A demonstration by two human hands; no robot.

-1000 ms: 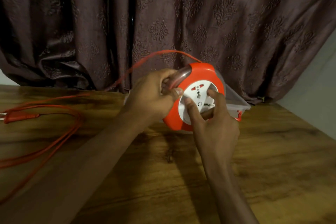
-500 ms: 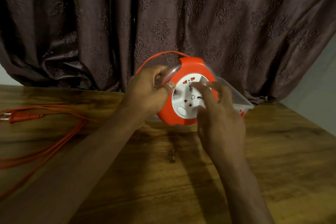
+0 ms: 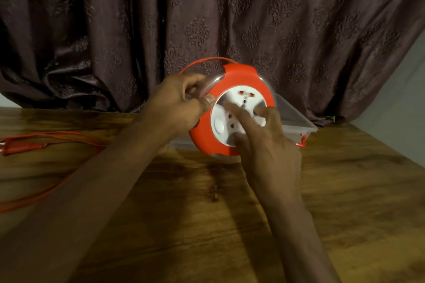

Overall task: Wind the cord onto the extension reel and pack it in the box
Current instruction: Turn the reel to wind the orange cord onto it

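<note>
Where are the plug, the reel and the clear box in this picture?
plug (image 3: 21, 147): head view, on its red body at the far left.
reel (image 3: 239, 76): head view, on its orange top rim.
clear box (image 3: 299, 125): head view, on its right rim.

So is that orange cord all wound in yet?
Not yet. A long stretch of cord lies loose on the table, its plug at the left edge, while both hands hold the reel.

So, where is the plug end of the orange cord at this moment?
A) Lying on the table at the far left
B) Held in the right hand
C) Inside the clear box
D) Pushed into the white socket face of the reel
A: the plug lies on the wooden table at the far left, well away from the reel that both hands hold.
</note>
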